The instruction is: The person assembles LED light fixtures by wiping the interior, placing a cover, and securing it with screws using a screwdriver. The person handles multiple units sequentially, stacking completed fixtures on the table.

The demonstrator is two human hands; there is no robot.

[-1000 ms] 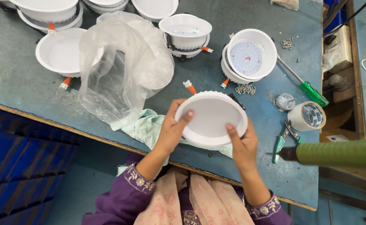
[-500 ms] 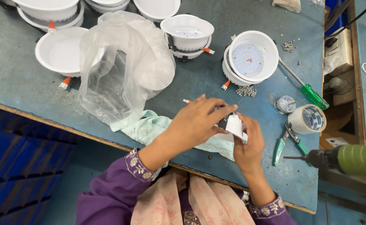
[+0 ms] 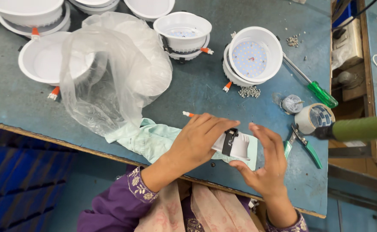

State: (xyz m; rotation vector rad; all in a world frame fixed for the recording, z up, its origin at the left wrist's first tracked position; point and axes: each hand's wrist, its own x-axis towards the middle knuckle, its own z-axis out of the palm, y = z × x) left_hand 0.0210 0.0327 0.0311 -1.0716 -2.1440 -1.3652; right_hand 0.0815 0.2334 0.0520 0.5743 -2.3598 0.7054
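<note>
The person is wearing purple sleeves (image 3: 111, 206) with pale embroidered cuffs (image 3: 140, 185), a peach patterned scarf (image 3: 184, 210) hanging at six o'clock.

Seven white lamp housings (image 3: 254, 60), one screwdriver (image 3: 312, 84), one tape roll (image 3: 313, 117), one pliers (image 3: 305, 146)

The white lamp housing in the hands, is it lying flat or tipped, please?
Tipped: the white lamp housing is turned on its side, its black spring clip facing the camera.
</note>
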